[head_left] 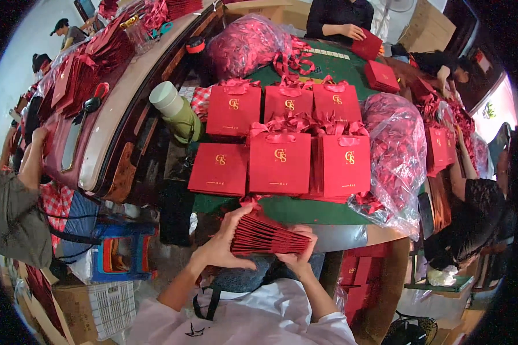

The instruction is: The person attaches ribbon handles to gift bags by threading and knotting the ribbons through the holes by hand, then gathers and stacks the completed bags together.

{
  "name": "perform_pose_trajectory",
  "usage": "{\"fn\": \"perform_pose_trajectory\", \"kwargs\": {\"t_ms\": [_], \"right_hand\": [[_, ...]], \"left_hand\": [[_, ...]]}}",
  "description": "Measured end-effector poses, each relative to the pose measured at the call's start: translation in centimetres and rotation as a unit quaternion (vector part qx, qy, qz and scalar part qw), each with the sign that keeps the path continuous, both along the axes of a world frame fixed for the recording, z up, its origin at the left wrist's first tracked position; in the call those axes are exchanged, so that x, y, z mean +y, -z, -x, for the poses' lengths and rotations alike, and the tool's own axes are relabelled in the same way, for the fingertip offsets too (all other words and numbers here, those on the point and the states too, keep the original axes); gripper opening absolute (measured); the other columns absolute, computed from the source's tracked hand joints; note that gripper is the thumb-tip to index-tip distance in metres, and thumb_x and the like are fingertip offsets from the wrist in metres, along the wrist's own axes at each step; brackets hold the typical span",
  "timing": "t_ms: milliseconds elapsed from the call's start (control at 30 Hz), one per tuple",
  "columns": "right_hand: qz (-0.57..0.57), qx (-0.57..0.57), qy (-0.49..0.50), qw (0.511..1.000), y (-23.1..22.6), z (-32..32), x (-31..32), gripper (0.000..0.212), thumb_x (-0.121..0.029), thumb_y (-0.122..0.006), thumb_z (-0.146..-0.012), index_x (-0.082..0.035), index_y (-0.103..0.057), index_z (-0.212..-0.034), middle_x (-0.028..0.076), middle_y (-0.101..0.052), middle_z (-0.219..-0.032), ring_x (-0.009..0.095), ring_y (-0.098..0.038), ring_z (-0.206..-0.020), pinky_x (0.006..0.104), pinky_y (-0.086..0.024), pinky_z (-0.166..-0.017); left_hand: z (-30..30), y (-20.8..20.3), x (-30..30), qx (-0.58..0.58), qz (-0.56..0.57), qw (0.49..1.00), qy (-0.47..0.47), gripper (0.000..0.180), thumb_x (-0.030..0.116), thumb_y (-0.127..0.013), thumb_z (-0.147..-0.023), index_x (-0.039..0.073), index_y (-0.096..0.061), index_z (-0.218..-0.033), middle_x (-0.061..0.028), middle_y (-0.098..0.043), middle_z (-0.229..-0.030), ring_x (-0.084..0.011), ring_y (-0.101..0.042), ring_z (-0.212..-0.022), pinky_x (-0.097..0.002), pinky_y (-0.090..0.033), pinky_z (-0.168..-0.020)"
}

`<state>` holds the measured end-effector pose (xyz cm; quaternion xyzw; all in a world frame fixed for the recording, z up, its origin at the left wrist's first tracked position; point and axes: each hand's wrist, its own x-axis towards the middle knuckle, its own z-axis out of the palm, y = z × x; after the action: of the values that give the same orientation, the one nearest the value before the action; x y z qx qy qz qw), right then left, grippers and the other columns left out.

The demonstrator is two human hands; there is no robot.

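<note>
- The left hand (227,241) curves around the left end of a fanned bundle of folded red paper bags (265,234), thumb spread away below it; how firmly its fingers press I cannot tell.
- The right hand (298,247) clasps the bundle's right end between thumb and fingers.
- The bundle is held at the near edge of a green-topped table (282,214); whether it touches that edge I cannot tell.
- A strip of green surface runs between the front stacks and the near edge, giving the hands some room.
- Six stacks of flat red paper gift bags (280,167) stand mid-table, three in front, three behind, almost touching.
- Two clear plastic sacks of red ribbon: one near the far left corner (248,46), one along the right edge (394,155).
- One green cylindrical bottle with a pale lid (178,112) leans near the left edge.
</note>
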<state>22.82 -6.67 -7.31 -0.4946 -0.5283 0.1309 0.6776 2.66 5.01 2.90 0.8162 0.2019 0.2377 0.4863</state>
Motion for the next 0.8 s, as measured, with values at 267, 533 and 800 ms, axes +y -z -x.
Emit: {"fn": "perform_pose_trajectory", "kwargs": {"t_ms": [267, 533, 800], "right_hand": [[-0.047, 0.026, -0.037, 0.998, -0.1, 0.0, 0.7, 0.085, -0.028, -0.097, -0.055, -0.005, -0.04, -0.114, 0.018, -0.059, -0.109, 0.029, -0.061, -0.096, 0.0411, -0.051, -0.085], [0.173, -0.307, 0.145, 0.925, 3.1, -1.1, -1.5, 0.073, -0.034, -0.096, -0.056, -0.006, -0.05, -0.104, 0.013, -0.067, -0.091, 0.029, -0.067, -0.076, 0.0378, -0.055, -0.07], [0.139, 0.005, 0.021, 0.99, -2.2, -1.9, -0.2, 0.084, -0.034, -0.098, -0.053, -0.004, -0.05, -0.115, 0.012, -0.067, -0.097, 0.024, -0.069, -0.09, 0.0354, -0.056, -0.079]], "left_hand": [[-0.2, 1.9, -0.2, 0.024, -0.14, 0.986, -0.089, 0.083, 0.026, -0.094, -0.058, 0.009, -0.048, -0.125, -0.0138, -0.05, -0.134, -0.0356, -0.043, -0.13, -0.0472, -0.033, -0.11], [-0.3, 3.6, 0.6, 0.004, -0.092, 0.992, -0.081, 0.054, 0.022, -0.086, -0.066, 0.005, -0.054, -0.106, -0.0146, -0.065, -0.094, -0.0361, -0.066, -0.088, -0.0417, -0.052, -0.077], [-0.6, 3.5, 0.8, 0.028, -0.084, 0.992, -0.092, 0.057, 0.024, -0.087, -0.067, 0.005, -0.051, -0.107, -0.013, -0.066, -0.09, -0.0346, -0.068, -0.085, -0.04, -0.054, -0.072]]}}
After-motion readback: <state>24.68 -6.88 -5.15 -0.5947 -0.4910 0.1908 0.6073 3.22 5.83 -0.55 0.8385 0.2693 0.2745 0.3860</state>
